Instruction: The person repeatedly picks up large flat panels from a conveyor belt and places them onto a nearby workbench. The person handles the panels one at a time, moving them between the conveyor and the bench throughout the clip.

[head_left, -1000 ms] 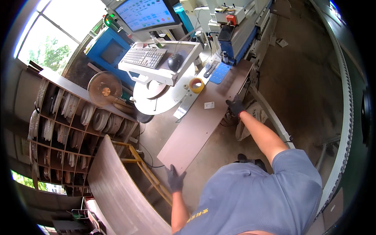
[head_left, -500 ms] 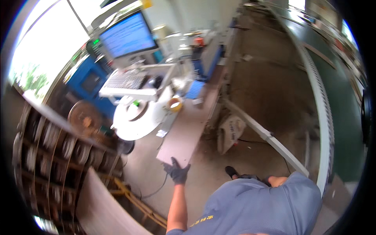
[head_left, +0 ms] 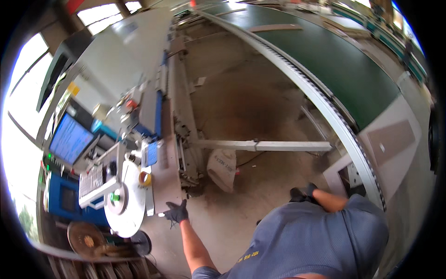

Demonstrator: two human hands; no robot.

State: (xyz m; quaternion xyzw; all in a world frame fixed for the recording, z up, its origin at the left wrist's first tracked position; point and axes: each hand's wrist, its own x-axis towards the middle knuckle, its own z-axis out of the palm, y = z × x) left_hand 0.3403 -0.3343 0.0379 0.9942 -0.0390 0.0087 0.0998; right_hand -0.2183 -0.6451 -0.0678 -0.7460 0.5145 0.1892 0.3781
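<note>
Brown panel (head_left: 166, 179) end touched by gloved left hand (head_left: 177, 213)

stained concrete floor (head_left: 241, 107), bright windows (head_left: 18, 102)

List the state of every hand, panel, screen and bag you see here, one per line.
left hand: gloved, fingers spread, at the near end of the brown panel, gripping nothing
right hand: gloved, down by the body, empty as far as shows
brown panel: lying flat on the machine bed
monitor: switched on, blue screen
white sack: slumped on the floor against the machine
tape roll: lying flat on the round white table
</note>
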